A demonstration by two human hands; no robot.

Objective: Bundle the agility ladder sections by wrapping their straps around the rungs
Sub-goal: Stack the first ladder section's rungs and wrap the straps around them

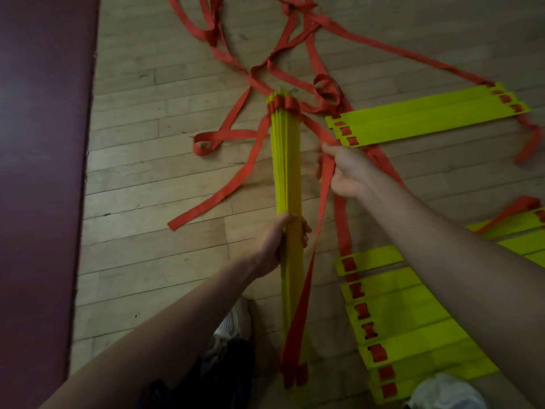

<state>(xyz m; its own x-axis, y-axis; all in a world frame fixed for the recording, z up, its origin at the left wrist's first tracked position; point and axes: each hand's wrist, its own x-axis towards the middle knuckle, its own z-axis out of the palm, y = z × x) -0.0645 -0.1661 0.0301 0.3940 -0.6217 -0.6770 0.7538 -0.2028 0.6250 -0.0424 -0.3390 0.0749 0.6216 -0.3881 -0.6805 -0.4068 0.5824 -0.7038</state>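
Now my left grip (277, 243) clamps the stacked rungs (287, 160), right grip (339, 169) closed on a strap (326, 184); slack could fan them.

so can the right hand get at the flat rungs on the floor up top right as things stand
Probably not freely: the right hand is shut on a red strap. The flat rungs lie just beyond it on the floor with nothing between.

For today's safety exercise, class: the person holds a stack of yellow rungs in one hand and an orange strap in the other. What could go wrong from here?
1. The left hand grips the stacked rungs only near the middle, so the stack may fan apart.
2. The strap in the right hand joins a tangle of loose straps that could knot.
3. Straps run under the floor rungs, so pulling might drag them.
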